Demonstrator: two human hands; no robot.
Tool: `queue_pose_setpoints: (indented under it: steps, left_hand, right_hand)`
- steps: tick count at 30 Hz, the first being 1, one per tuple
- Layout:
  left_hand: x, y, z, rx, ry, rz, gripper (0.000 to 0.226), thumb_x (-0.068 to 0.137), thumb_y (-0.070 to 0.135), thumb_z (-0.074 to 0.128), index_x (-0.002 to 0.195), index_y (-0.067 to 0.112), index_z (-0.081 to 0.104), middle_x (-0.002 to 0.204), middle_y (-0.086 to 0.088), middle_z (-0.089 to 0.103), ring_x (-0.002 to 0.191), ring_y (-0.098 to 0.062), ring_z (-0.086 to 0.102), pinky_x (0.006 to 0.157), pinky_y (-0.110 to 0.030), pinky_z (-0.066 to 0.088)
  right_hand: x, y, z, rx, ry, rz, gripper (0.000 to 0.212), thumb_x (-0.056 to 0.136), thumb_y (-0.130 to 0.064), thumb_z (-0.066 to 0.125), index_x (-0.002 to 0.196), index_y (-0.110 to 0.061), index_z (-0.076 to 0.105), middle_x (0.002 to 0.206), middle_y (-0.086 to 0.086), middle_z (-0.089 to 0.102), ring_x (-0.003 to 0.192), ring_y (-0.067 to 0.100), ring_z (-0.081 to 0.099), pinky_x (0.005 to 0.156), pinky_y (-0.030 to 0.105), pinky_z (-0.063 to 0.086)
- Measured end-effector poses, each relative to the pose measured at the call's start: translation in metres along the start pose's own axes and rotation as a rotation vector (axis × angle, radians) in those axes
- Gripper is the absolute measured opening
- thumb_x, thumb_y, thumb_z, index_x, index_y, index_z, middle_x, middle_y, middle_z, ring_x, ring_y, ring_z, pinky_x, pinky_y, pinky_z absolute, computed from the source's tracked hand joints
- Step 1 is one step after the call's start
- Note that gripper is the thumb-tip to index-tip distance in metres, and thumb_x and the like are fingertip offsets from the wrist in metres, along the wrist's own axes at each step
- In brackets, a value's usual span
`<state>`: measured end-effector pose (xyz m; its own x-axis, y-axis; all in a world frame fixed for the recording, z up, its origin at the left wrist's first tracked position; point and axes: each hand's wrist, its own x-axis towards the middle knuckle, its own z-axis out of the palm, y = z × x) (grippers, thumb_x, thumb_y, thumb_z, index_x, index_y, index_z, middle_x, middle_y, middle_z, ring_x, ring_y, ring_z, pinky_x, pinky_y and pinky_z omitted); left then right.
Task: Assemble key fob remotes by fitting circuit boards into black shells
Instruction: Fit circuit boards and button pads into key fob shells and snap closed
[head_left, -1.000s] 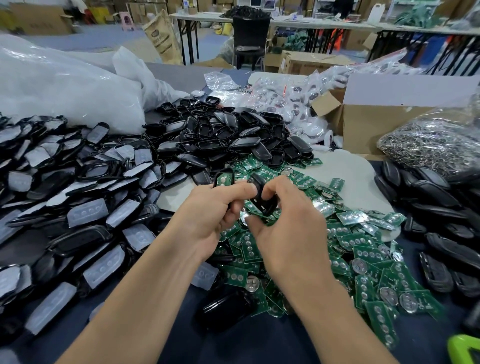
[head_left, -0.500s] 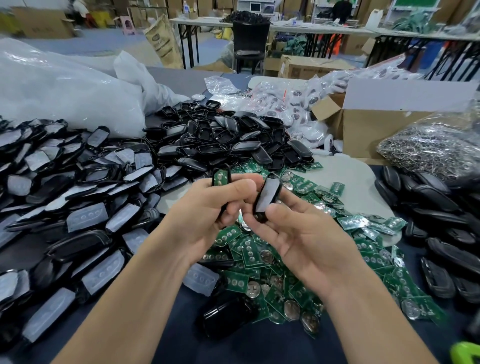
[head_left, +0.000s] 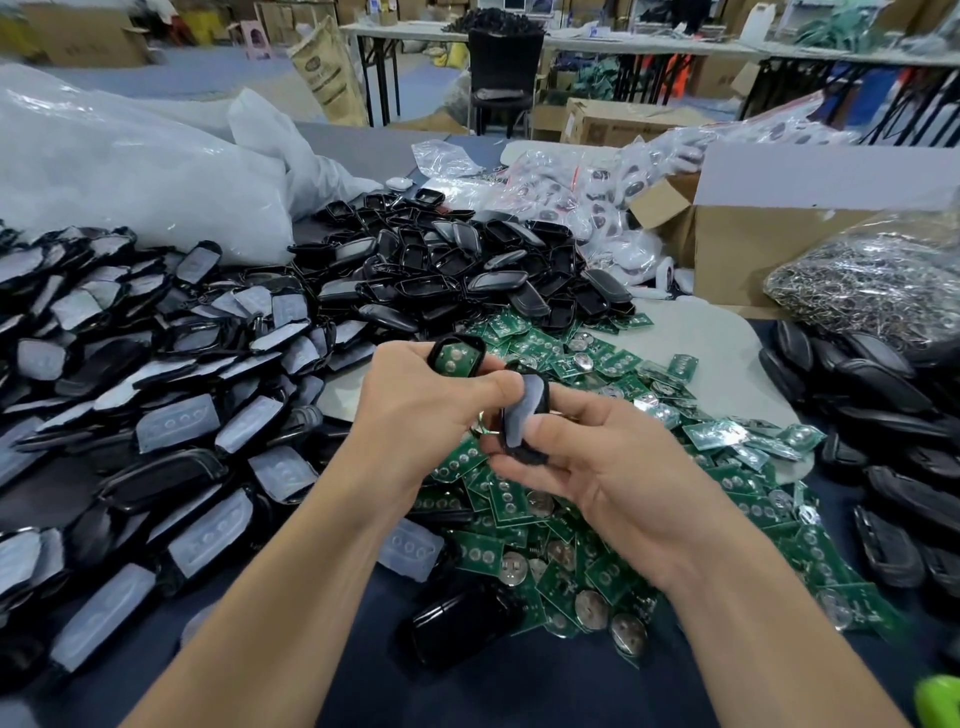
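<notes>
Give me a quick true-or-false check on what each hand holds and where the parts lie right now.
1. The left hand holds a black shell with a green board seated in it. True.
2. The right hand is empty. False: it pinches a second shell half that carries a grey pad.
3. The pile of loose boards lies under the hands and spreads to their right. True.
4. The cardboard box stands at the table's left. False: it is at the right rear; a white plastic bag fills the left rear.
</notes>
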<state>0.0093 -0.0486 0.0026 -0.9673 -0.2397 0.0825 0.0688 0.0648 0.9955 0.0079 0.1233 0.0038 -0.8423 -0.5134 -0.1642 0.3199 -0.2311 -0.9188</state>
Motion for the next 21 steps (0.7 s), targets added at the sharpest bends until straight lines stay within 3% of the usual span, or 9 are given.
queue_pose_setpoints:
  steps: [6,14,17,21]
  left_hand:
    - [0.002,-0.004,0.003,0.056,0.102,0.041,0.018,0.071,0.014,0.089,0.067,0.028,0.078,0.050,0.014,0.058,0.042,-0.003,0.048,0.047,-0.017,0.043]
    - [0.002,-0.007,0.007,0.040,0.074,0.022,0.023,0.076,0.009,0.087,0.062,0.023,0.075,0.046,0.015,0.052,0.041,-0.004,0.045,0.050,-0.018,0.044]
    - [0.000,-0.007,0.010,0.049,0.026,0.024,0.014,0.075,0.017,0.084,0.070,0.013,0.073,0.048,0.009,0.049,0.045,-0.009,0.041,0.048,-0.022,0.040]
    - [0.001,-0.006,0.010,0.060,0.035,0.047,0.028,0.071,0.022,0.080,0.072,-0.001,0.065,0.051,0.001,0.045,0.048,-0.015,0.036,0.049,-0.028,0.037]
  right_hand:
    - [0.001,0.004,0.008,-0.076,0.107,-0.055,0.019,0.099,-0.008,0.066,0.102,-0.018,0.083,0.112,0.014,0.078,0.106,0.026,0.076,0.083,0.028,0.062]
    - [0.005,0.011,0.006,-0.136,0.225,-0.089,0.034,0.097,0.016,0.054,0.107,-0.007,0.078,0.096,0.013,0.080,0.086,0.026,0.079,0.073,0.027,0.064]
    - [0.006,0.012,0.003,-0.167,0.255,-0.119,0.038,0.096,0.017,0.055,0.098,-0.012,0.079,0.090,0.009,0.080,0.079,0.024,0.079,0.070,0.027,0.064]
    - [0.006,0.012,0.002,-0.193,0.230,-0.141,0.037,0.094,0.013,0.061,0.092,-0.017,0.082,0.090,0.008,0.081,0.081,0.025,0.079,0.071,0.028,0.064]
